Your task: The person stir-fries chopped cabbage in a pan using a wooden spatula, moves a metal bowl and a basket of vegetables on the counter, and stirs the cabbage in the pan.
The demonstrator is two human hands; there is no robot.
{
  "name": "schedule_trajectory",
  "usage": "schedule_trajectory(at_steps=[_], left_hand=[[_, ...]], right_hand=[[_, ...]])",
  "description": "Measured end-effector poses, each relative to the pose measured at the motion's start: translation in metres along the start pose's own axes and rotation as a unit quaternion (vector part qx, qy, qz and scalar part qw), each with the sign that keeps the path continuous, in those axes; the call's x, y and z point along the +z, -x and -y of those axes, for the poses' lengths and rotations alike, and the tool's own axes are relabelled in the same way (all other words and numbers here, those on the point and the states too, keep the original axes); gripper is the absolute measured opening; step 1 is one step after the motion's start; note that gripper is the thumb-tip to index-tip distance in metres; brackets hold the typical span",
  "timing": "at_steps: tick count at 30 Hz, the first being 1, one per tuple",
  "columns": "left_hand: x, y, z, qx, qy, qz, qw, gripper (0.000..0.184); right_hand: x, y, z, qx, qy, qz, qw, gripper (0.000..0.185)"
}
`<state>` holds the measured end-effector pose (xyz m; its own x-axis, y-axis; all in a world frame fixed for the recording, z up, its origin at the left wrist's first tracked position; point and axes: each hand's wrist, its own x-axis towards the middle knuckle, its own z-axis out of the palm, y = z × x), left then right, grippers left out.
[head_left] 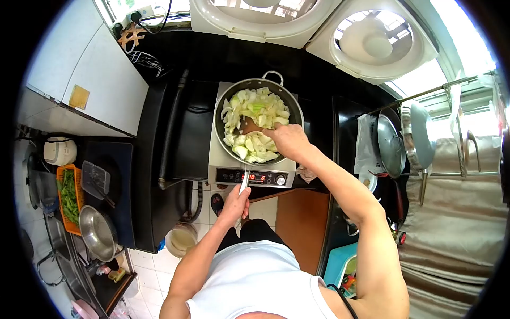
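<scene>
A deep pan (219, 123) sits on an induction cooker (212, 159) with a lit red display. Chopped pale green cabbage (260, 106) lies in it, in a larger heap at the back and a smaller one in front. My left hand (235, 204) is closed round the pan's metal handle (245, 179) below the cooker's front edge. Over the pan's right side, my right hand (289, 141) grips a brown wooden spatula (249, 126), whose blade rests between the two heaps. Part of the spatula's handle is hidden by the fingers.
At the left are an orange basket (69, 198) of green vegetables, a clear container (95, 177) and a metal bowl (98, 233). Pans and a glass lid (389, 143) hang or stand at the right. A teal bin (333, 266) is lower right; a bucket (180, 239) stands lower left.
</scene>
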<state>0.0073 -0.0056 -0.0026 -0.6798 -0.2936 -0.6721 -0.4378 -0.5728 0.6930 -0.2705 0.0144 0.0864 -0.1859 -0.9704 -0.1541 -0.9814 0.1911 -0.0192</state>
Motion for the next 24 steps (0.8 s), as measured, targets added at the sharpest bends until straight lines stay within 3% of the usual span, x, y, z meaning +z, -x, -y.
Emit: schedule_trajectory(at_steps=[3,4,6,8,10,12,14,17,19,24], left_hand=[[-0.001,0.0,0.001,0.005,0.006,0.005,1.0,0.027],[-0.001,0.001,0.002,0.002,0.006,0.008,1.0,0.027],[-0.001,-0.002,0.001,-0.005,0.005,0.009,1.0,0.027],[0.0,0.0,-0.001,-0.009,0.01,0.011,1.0,0.027],[0.0,-0.001,-0.001,-0.009,0.013,0.011,1.0,0.027],[0.001,-0.001,-0.002,-0.009,0.012,0.01,1.0,0.027],[0.001,-0.002,-0.002,-0.009,0.009,0.01,1.0,0.026],[0.001,-0.002,-0.001,-0.001,0.0,0.014,1.0,0.028],[0.002,-0.002,-0.003,0.002,-0.005,0.013,1.0,0.028],[0.001,-0.002,0.001,-0.004,-0.004,0.009,1.0,0.03]], right_hand=[[-0.015,0.016,-0.017,0.035,0.008,0.018,0.999,0.035],[-0.022,0.022,-0.022,0.068,-0.024,0.035,0.997,0.038],[-0.034,0.043,-0.032,0.048,-0.136,0.001,0.989,0.037],[-0.06,0.062,-0.028,0.072,-0.211,0.042,0.974,0.036],[-0.07,0.085,-0.015,0.153,-0.368,0.13,0.908,0.038],[-0.062,0.097,-0.002,0.155,-0.385,0.166,0.894,0.039],[-0.014,0.099,0.005,0.096,-0.256,0.153,0.95,0.038],[0.035,0.079,0.023,0.155,-0.195,0.057,0.967,0.038],[0.025,0.066,0.025,0.2,-0.179,0.058,0.961,0.036],[0.002,0.063,0.003,0.19,-0.179,-0.007,0.965,0.035]])
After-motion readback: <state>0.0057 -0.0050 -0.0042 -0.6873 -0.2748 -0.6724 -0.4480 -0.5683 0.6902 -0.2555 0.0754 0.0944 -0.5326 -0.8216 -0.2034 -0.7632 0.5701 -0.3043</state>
